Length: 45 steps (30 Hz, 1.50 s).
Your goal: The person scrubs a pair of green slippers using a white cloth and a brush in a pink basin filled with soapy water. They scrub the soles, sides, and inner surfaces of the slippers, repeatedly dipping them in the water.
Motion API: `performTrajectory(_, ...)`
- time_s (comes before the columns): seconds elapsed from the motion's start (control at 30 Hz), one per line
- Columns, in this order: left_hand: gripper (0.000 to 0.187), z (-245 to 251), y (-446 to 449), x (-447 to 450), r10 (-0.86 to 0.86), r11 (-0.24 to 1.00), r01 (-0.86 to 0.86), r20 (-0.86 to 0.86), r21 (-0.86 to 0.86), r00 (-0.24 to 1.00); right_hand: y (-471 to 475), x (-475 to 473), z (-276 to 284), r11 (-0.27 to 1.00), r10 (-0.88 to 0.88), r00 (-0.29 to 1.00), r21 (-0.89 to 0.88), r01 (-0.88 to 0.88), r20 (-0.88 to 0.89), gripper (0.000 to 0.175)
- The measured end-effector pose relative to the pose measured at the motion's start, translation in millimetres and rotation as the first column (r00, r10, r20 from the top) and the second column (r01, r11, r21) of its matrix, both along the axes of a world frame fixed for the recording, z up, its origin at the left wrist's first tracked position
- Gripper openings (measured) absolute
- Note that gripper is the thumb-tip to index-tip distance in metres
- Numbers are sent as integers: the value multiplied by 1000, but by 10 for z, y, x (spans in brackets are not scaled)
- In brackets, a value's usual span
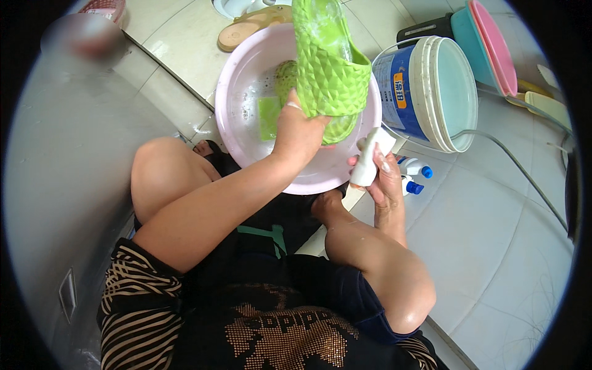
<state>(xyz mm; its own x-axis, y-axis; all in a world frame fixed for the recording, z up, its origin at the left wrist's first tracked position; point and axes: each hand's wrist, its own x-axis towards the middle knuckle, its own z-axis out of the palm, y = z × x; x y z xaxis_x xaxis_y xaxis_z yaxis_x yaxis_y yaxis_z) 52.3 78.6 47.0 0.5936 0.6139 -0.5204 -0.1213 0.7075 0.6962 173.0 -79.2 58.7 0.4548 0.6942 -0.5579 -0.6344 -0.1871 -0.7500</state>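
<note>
My left hand (298,129) grips a bright green slipper (330,78) by its lower end, with foam on its footbed. The slipper hangs over a pale pink plastic basin (225,104), its faceted strap facing up. Inside the basin lie a green rectangular block (268,118) and a second green slipper (285,74), partly hidden behind the held one. At the basin's right rim my right hand (388,173) holds a white hand-held object (366,165), wet and curved; its exact kind cannot be told. Suds cling to my thumbs.
Right of the basin stands a white and blue bucket (407,88) of water with a grey hose (513,171) in it. Two blue-capped bottles (414,167) are nearby. Teal (471,51) and pink basins (495,46) lean behind. Tan sandals (238,34) lie beyond the basin. A grey panel (69,162) stands left.
</note>
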Motion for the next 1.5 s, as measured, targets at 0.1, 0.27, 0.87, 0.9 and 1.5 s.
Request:
performTrajectory(0.1,50,-59,-43,-5,61,990,-54,-52,130,997,133,-67,101,973,86,968,-230,-31,237,34)
performTrajectory(0.27,47,-140,-77,4,100,972,-98,3,215,995,499,-273,-100,930,309,800,-341,-140,515,30)
performTrajectory(0.87,36,-237,-12,-86,102,994,-97,-162,40,981,753,-133,-305,892,320,757,-450,-38,570,22)
performTrajectory(0.9,36,-247,-14,-92,77,997,-73,-195,27,978,746,-156,-327,894,343,730,-443,-62,591,22)
performTrajectory(1.5,37,-244,38,-84,166,986,-166,-88,9,982,799,-326,-291,867,389,808,-473,-158,442,36)
